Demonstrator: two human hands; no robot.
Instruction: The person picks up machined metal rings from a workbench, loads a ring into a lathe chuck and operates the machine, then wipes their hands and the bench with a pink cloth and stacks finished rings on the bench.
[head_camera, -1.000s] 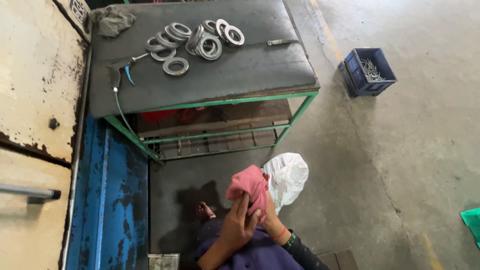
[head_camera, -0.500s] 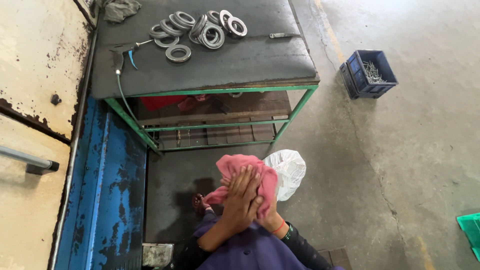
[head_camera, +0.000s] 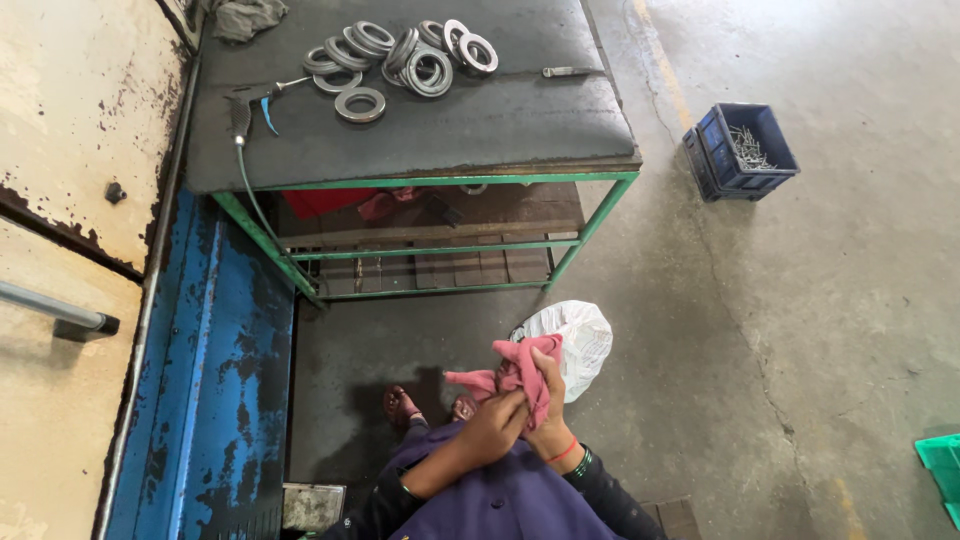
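Both hands hold one pink cloth (head_camera: 520, 372) in a closed grip, low in the view, above the floor and in front of the person's body. One hand, the left hand (head_camera: 495, 425), presses on the cloth from the near side, and the right hand (head_camera: 548, 425) clasps it from below; this one wears an orange band at the wrist. Just behind the cloth lies one white plastic bag (head_camera: 578, 335) on the floor. Two feet in sandals show below the hands.

Farther away stands one surface (head_camera: 480, 125) with a dark top and a green frame. On it I count about ten metal rings (head_camera: 400, 55) in a loose pile, one air gun (head_camera: 245, 110) with a hose, one grey rag (head_camera: 245, 15) and one small metal tool (head_camera: 565, 72). One blue crate (head_camera: 745, 150) stands on the floor, to the right of the surface.
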